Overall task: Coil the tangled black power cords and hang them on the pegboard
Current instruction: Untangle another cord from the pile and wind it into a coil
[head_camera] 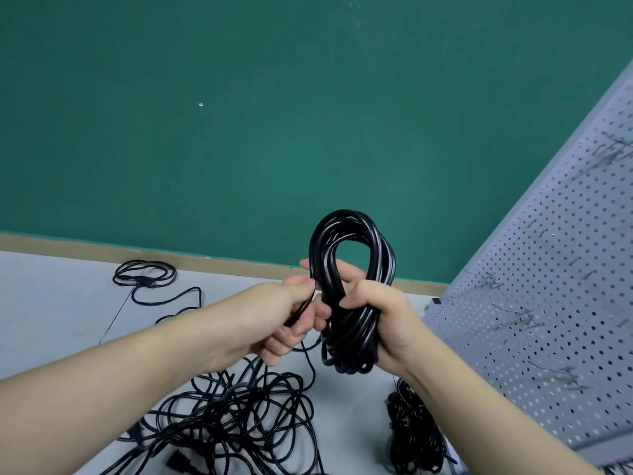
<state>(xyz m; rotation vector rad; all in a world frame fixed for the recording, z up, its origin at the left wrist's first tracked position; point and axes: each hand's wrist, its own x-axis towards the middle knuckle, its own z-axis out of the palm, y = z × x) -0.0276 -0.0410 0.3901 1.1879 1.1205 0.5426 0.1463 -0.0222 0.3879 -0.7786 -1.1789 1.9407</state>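
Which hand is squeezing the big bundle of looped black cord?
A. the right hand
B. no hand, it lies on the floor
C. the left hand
A: the right hand is wrapped round the coiled cord and holds it up in front of the green wall, while the left hand pinches a single loose strand beside it.

Even, soft light, faint shadows — edges bend, lower corners perhaps slightly blurred.
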